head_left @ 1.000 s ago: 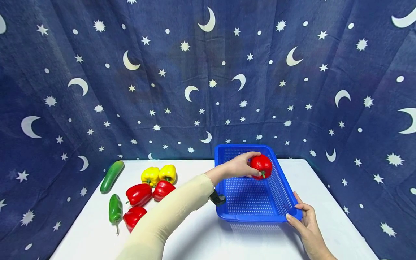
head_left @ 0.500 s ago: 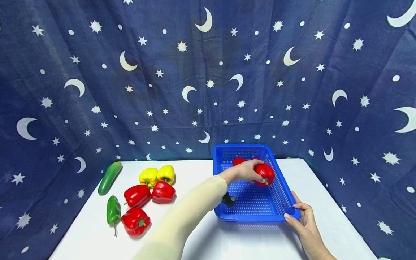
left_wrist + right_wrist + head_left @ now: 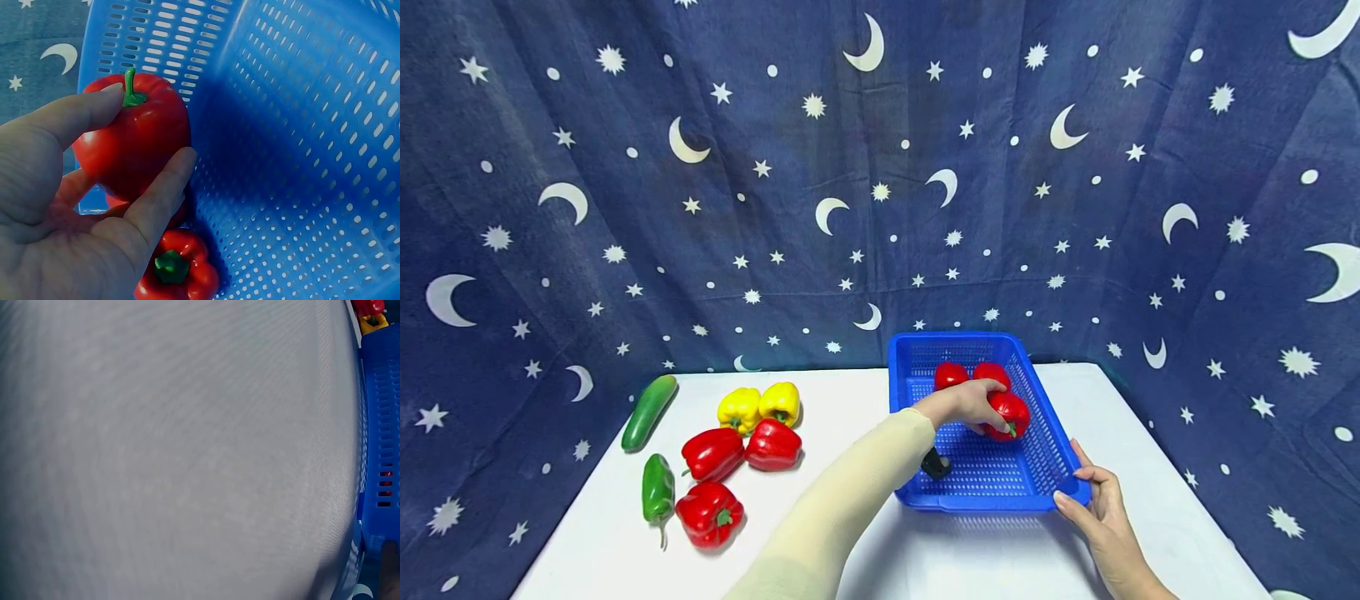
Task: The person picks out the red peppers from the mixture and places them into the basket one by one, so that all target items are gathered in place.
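Note:
Inside the blue plastic basket [image 3: 977, 503], my left hand [image 3: 972, 403] grips a red bell pepper [image 3: 1011, 417]. In the left wrist view its thumb lies by the green stem of that bell pepper [image 3: 140, 137] and the fingers [image 3: 165, 194] curl along its other side. Two more red bell peppers sit behind it in the basket, one at the left [image 3: 951, 375] and one at the right [image 3: 992, 375]. At the near right corner my right hand [image 3: 1108, 521] holds the basket's rim, thumb in front and fingers along the outer side. The right wrist view catches only a finger at its edge.
Left on the white table [image 3: 842, 467] lie a cucumber [image 3: 649, 412], a green chili pepper [image 3: 658, 487], yellow bell peppers [image 3: 740, 409] and several red bell peppers [image 3: 710, 512]. A starry blue curtain [image 3: 752, 167] rises behind. My left sleeve [image 3: 842, 508] crosses the table's front.
My left hand has moved lower and toward the near side of the basket with the red bell pepper, uncovering the two behind it. The right hand stays at the corner.

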Tool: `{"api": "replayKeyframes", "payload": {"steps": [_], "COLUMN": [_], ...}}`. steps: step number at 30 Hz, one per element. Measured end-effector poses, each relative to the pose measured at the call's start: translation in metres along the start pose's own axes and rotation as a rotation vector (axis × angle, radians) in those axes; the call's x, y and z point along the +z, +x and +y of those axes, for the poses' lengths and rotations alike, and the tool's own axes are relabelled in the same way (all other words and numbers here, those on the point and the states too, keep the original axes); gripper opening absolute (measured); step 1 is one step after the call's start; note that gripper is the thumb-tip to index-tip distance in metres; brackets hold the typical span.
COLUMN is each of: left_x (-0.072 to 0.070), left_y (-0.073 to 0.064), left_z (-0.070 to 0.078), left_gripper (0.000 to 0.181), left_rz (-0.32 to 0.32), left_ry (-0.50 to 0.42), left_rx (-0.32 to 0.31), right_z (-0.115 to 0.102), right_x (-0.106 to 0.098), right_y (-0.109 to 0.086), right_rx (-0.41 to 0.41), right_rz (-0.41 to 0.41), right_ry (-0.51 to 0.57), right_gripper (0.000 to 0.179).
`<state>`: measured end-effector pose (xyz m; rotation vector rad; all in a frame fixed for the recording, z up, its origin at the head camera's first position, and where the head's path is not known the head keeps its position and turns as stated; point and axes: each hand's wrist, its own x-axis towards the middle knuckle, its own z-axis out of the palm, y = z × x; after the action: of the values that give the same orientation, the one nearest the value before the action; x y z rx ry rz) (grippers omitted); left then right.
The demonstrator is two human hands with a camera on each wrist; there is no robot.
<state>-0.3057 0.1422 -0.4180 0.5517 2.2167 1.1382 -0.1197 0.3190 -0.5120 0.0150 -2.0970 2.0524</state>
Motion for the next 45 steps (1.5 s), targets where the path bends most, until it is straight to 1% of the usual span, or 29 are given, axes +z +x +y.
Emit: {"api": "replayKeyframes", "payload": {"steps": [7,11,17,20,23,24,27,31,39,45], "left_x": [0.002,0.005,0.005,0.005,0.005,0.005,0.005,0.004,0.005,0.006], "left_y": [-0.002,-0.001,0.002,0.003,0.003,0.003,0.003,0.002,0.006,0.008], "left_z": [0.000,0.000,-0.003,-0.006,-0.006,-0.006,-0.005,-0.005,-0.008,-0.011], "left_gripper": [0.071,0.070,0.073,0.075,0.076,0.075,0.072,0.065,0.053,0.052], "left_rz": [-0.044,-0.064,-0.031,-0.036,-0.047,-0.053,-0.047,-0.037,0.021,0.029], "left_ry": [-0.007,-0.006,0.029,0.033,0.029,0.022,0.011,-0.004,-0.033,-0.028], "left_rx": [-0.037,-0.043,-0.058,-0.043,-0.044,-0.040,-0.057,-0.055,0.002,-0.003], "right_z": [-0.002,-0.002,-0.002,0.000,0.001,0.001,0.000,-0.001,-0.001,-0.001], "right_x": [0.001,0.001,0.001,0.001,0.001,0.001,0.001,0.001,0.001,0.000], "right_y": [0.000,0.000,0.000,0.000,-0.001,-0.001,-0.001,-0.001,-0.002,-0.002], "right_rx": [0.018,0.024,0.013,-0.003,-0.016,-0.017,-0.014,-0.010,-0.016,-0.003], "right_rz": [0.002,0.009,0.004,-0.003,-0.008,-0.009,-0.004,0.001,0.005,0.011], "right_ry": [-0.007,-0.015,-0.013,-0.004,-0.001,0.003,-0.001,-0.004,-0.006,-0.013], "right_gripper": [0.042,0.042,0.041,0.040,0.041,0.040,0.040,0.041,0.040,0.041]}}
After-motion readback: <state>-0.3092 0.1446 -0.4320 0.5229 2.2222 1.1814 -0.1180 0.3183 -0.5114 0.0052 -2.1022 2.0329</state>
